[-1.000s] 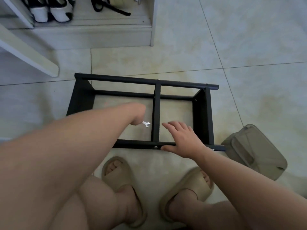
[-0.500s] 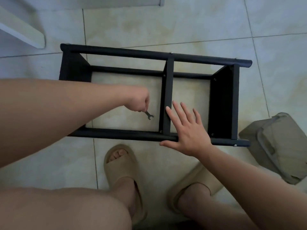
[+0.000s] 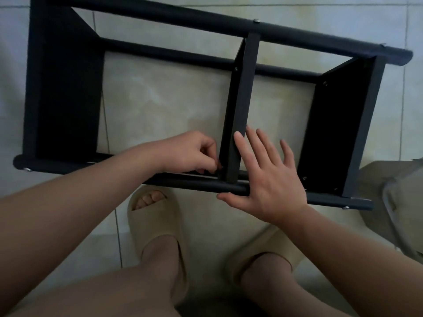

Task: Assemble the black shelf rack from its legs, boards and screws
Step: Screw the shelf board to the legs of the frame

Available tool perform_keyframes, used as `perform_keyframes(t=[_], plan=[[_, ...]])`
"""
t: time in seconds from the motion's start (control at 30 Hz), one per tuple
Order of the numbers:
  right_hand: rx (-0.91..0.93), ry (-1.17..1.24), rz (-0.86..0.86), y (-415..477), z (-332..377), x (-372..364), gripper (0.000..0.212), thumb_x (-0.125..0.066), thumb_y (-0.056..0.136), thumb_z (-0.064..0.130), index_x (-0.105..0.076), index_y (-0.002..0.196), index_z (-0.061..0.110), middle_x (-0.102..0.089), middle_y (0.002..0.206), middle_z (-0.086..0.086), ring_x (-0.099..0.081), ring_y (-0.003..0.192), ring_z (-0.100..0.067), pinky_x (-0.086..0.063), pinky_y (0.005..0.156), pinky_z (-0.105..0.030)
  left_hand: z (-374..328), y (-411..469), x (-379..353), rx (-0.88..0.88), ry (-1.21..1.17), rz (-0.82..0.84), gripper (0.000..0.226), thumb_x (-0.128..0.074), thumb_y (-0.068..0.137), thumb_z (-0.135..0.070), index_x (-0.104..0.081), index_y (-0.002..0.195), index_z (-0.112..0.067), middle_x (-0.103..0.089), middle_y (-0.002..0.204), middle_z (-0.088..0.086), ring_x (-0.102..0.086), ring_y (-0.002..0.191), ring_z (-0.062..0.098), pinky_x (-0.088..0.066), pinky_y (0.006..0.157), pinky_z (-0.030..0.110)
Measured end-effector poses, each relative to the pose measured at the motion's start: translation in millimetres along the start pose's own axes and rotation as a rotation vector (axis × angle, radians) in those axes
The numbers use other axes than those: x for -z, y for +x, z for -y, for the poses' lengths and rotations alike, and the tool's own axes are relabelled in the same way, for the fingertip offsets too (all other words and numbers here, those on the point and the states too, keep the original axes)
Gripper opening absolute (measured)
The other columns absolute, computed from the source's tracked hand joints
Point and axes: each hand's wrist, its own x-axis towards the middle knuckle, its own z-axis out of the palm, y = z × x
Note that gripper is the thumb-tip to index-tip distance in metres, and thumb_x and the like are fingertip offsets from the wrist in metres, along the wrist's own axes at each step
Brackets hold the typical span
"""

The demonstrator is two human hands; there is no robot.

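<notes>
The black shelf rack [image 3: 66,92] lies on its side on the tile floor, with three boards standing between its round legs. My left hand [image 3: 190,152] has its fingers curled and pinched at the joint where the middle board [image 3: 242,92] meets the near leg [image 3: 194,181]. The small wrench it holds is hidden by the fingers. My right hand [image 3: 272,181] lies flat with spread fingers, its palm on the near leg and its fingertips against the middle board. Silver screw heads [image 3: 256,20] show on the legs.
A beige bag [image 3: 393,202] lies on the floor just right of the rack's near end. My feet in beige slippers [image 3: 158,225] stand right in front of the near leg. Pale floor tiles [image 3: 164,106] surround the rack.
My head has moved closer over the rack. My left hand has carried the small wrench down and right to the joint of middle board and near leg. My right hand stays on the leg.
</notes>
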Motion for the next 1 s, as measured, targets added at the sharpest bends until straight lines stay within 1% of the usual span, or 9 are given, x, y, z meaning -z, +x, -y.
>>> perform_keyframes(t=[0.03, 0.1, 0.2, 0.33, 0.5, 0.67, 0.77, 0.9, 1.0], plan=[[0.000, 0.001, -0.007, 0, 0, 0, 0.109, -0.036, 0.082, 0.088, 0.000, 0.163, 0.024, -0.019, 0.168, -0.010, -0.023, 0.154, -0.031, -0.022, 0.118, -0.065, -1, 0, -3, 0.019, -0.100, 0.009, 0.017, -0.068, 0.084, 0.003, -0.061, 0.074, -0.009, -0.074, 0.085, 0.009, -0.071, 0.083, 0.025, -0.060, 0.076, 0.033], [0.001, 0.000, -0.015, 1, 0, -1, 0.110, -0.038, 0.082, 0.088, -0.002, 0.163, 0.024, -0.022, 0.167, -0.010, -0.026, 0.153, -0.032, -0.023, 0.117, -0.066, -2, -1, -7, 0.066, -0.243, 0.008, 0.016, -0.065, 0.087, 0.004, -0.058, 0.077, -0.006, -0.073, 0.087, 0.017, -0.072, 0.082, 0.026, -0.060, 0.080, 0.036], [-0.003, 0.003, -0.025, 1, 0, -1, 0.110, -0.040, 0.081, 0.088, -0.007, 0.163, 0.022, -0.027, 0.166, -0.010, -0.029, 0.152, -0.031, -0.025, 0.116, -0.065, -2, 1, -7, 0.107, -0.328, -0.051, 0.009, -0.063, 0.092, -0.002, -0.059, 0.086, -0.007, -0.072, 0.090, 0.018, -0.073, 0.081, 0.023, -0.059, 0.083, 0.037], [-0.003, -0.001, -0.037, 1, 1, -2, 0.109, -0.041, 0.081, 0.087, -0.010, 0.162, 0.020, -0.032, 0.163, -0.010, -0.033, 0.150, -0.031, -0.026, 0.116, -0.065, -5, 4, -6, 0.082, -0.325, -0.126, 0.004, -0.067, 0.093, -0.012, -0.066, 0.091, -0.009, -0.074, 0.087, 0.012, -0.074, 0.080, 0.016, -0.059, 0.078, 0.029], [-0.009, -0.009, -0.027, 2, 1, -2, 0.109, -0.039, 0.082, 0.088, -0.008, 0.162, 0.021, -0.031, 0.164, -0.010, -0.032, 0.150, -0.031, -0.025, 0.116, -0.065, -4, 4, -6, 0.090, -0.280, -0.163, 0.006, -0.073, 0.090, -0.021, -0.071, 0.092, -0.015, -0.073, 0.073, -0.006, -0.069, 0.071, 0.005, -0.054, 0.069, 0.020], [-0.013, -0.002, -0.016, 2, 1, -1, 0.109, -0.037, 0.082, 0.088, -0.006, 0.162, 0.023, -0.026, 0.166, -0.010, -0.029, 0.151, -0.032, -0.024, 0.116, -0.066, -8, 3, -9, 0.087, -0.331, -0.154, 0.007, -0.072, 0.091, -0.017, -0.073, 0.094, -0.012, -0.074, 0.078, -0.004, -0.068, 0.071, 0.005, -0.053, 0.071, 0.022], [-0.008, -0.003, -0.011, 2, 2, -1, 0.109, -0.038, 0.082, 0.088, -0.005, 0.162, 0.022, -0.026, 0.166, -0.011, -0.030, 0.151, -0.032, -0.024, 0.116, -0.067, -11, 3, -11, 0.086, -0.335, -0.125, 0.004, -0.069, 0.093, -0.014, -0.072, 0.091, -0.017, -0.074, 0.074, -0.008, -0.068, 0.071, 0.005, -0.053, 0.074, 0.024], [-0.014, 0.000, 0.003, 2, 2, 0, 0.109, -0.037, 0.081, 0.088, -0.005, 0.162, 0.022, -0.026, 0.166, -0.010, -0.029, 0.151, -0.032, -0.023, 0.117, -0.066, -12, 1, -10, 0.103, -0.346, -0.111, 0.004, -0.069, 0.093, -0.016, -0.071, 0.090, -0.017, -0.073, 0.072, -0.008, -0.068, 0.070, 0.004, -0.051, 0.074, 0.025], [-0.013, 0.000, 0.004, 3, 2, -1, 0.109, -0.035, 0.082, 0.088, -0.004, 0.162, 0.023, -0.026, 0.166, -0.010, -0.029, 0.151, -0.031, -0.023, 0.117, -0.066, -13, -1, -10, 0.108, -0.338, -0.112, 0.004, -0.068, 0.093, -0.016, -0.071, 0.090, -0.015, -0.074, 0.075, -0.006, -0.068, 0.070, 0.004, -0.051, 0.073, 0.024]])
